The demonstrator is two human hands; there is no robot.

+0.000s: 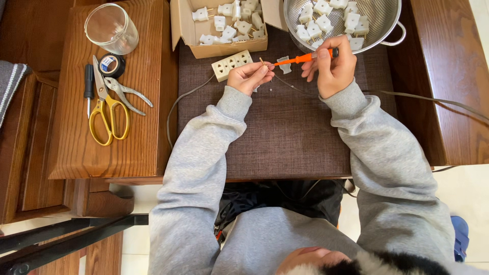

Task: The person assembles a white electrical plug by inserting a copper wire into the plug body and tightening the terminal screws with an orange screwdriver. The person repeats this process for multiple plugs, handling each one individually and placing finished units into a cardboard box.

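The left hand (249, 76) is closed around a small part whose brass-coloured prongs project from between thumb and forefinger; the part itself is mostly hidden by the fingers. The right hand (332, 69) is closed around an orange-handled screwdriver (301, 58), which lies nearly horizontal with its tip at the prongs held in the left hand. Both hands are close together above the dark brown woven mat (285, 132) that covers the middle of the worktop (453, 81). A white multi-outlet socket block (232, 65) lies on the mat just beside the left hand, with a grey cable (175, 104) running from it toward the near left. A white plug cover (284, 64) and a tiny screw (270, 90) lie on the mat between and below the hands. A second thin cable (433, 99) runs off to the right. At the far edge, a cardboard box (224, 48) holds white plug parts, and a metal colander (379, 20) beside it holds more of them. On the wooden side surface (107, 153) to the left lie yellow-handled scissors (108, 114), grey pliers (127, 94), a black-handled screwdriver (88, 86), a roll of black tape (112, 65) and a clear glass (111, 28) lying tilted.
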